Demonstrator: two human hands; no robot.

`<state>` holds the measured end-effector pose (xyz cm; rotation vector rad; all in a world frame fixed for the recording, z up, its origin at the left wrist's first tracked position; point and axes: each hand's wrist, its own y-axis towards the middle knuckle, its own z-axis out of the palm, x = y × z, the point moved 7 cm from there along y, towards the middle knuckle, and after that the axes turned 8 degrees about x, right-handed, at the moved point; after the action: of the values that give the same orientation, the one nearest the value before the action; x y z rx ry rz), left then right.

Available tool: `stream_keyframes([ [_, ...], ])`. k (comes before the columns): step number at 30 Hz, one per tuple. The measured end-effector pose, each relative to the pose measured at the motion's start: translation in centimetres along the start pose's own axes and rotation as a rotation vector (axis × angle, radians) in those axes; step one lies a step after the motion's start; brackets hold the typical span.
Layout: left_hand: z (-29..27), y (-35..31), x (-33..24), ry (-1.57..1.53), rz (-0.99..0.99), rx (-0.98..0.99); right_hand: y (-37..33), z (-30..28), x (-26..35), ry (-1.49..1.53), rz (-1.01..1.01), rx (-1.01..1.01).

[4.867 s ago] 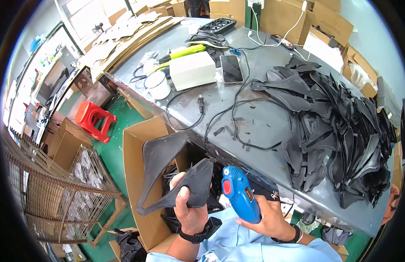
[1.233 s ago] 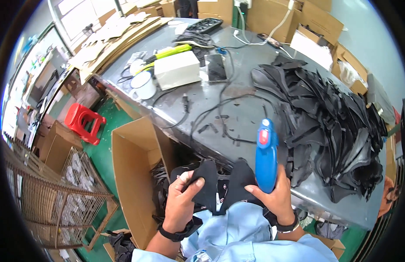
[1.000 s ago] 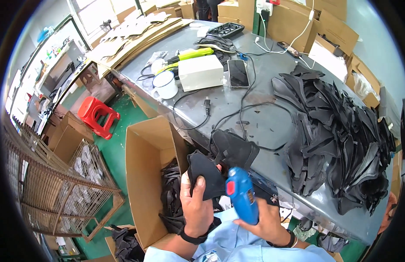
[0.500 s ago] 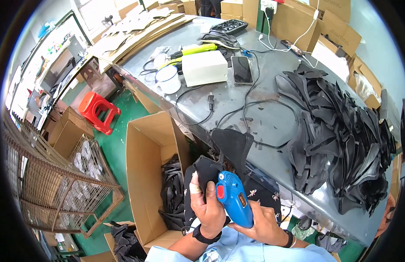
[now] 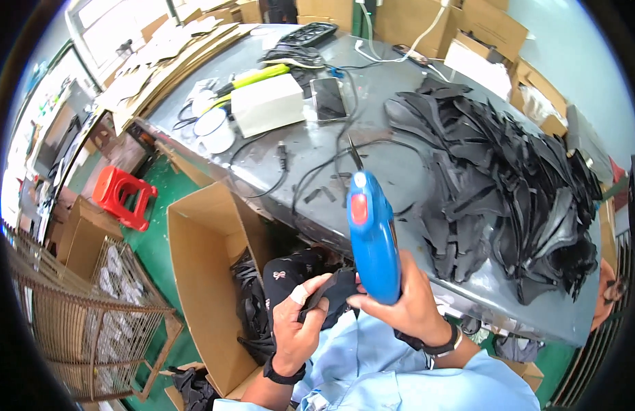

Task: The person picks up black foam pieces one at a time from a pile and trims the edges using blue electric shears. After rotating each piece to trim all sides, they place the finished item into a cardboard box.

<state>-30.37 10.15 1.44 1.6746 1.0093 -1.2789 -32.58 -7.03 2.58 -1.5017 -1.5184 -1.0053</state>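
My right hand is wrapped round the lower end of a blue handheld electric cutter. The cutter has a red button on its near face, and its thin dark blade points up and away over the table's near edge. My left hand, with white tape round one finger, pinches a black sheet-like piece above my lap. That piece is bent, and part of it lies behind my fingers. Blade and black piece are apart. A large heap of similar black pieces covers the table's right side.
The grey table bears black cables, a white box, a white cup and a phone. An open carton with black pieces stands left of my legs. Further left are a red stool and a wire cage.
The cutter has swung up and away from the black piece, and its blade now shows. My left hand has moved lower and nearer me with the piece. The whole view has shifted.
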Motion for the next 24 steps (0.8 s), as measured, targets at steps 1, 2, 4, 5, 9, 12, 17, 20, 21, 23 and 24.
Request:
stream_keyframes([
  [1,0.1,0.1,-0.3,0.013,0.027,0.007,0.6,-0.4,0.3,-0.007,0.005,-0.017],
  [2,0.4,0.2,-0.5,0.026,0.054,0.013,1.1,-0.8,0.5,0.06,0.008,-0.017],
  [4,-0.9,-0.8,-2.4,0.258,0.361,-0.429,1.4,-1.1,0.5,0.129,0.004,-0.027],
  [5,-0.8,-2.7,-1.4,0.101,0.523,-0.5,1.4,-1.5,0.0,0.214,0.024,-0.066],
  [9,6.3,-2.7,0.5,-0.542,0.216,0.298,0.9,-1.6,0.3,0.292,-0.042,-0.123],
  [12,7.6,-0.7,1.8,-0.928,-0.001,0.003,1.2,-0.5,0.6,0.405,-0.007,-0.045],
  [17,3.7,1.2,2.0,-1.005,0.134,-0.126,0.5,0.3,1.4,0.23,-0.114,0.043],
  [20,0.9,2.0,0.8,-1.001,0.308,-0.245,-0.7,1.0,1.4,0.07,-0.126,0.112],
  [21,0.4,2.3,0.5,-0.978,0.322,-0.26,-1.3,1.5,1.3,-0.033,-0.099,0.18],
  [23,-0.7,2.4,-0.1,-1.052,0.396,-0.358,-2.7,2.7,0.8,-0.153,-0.092,0.242],
  [24,-0.7,2.3,-0.1,-1.042,0.401,-0.366,-3.2,3.1,0.6,-0.166,-0.106,0.246],
])
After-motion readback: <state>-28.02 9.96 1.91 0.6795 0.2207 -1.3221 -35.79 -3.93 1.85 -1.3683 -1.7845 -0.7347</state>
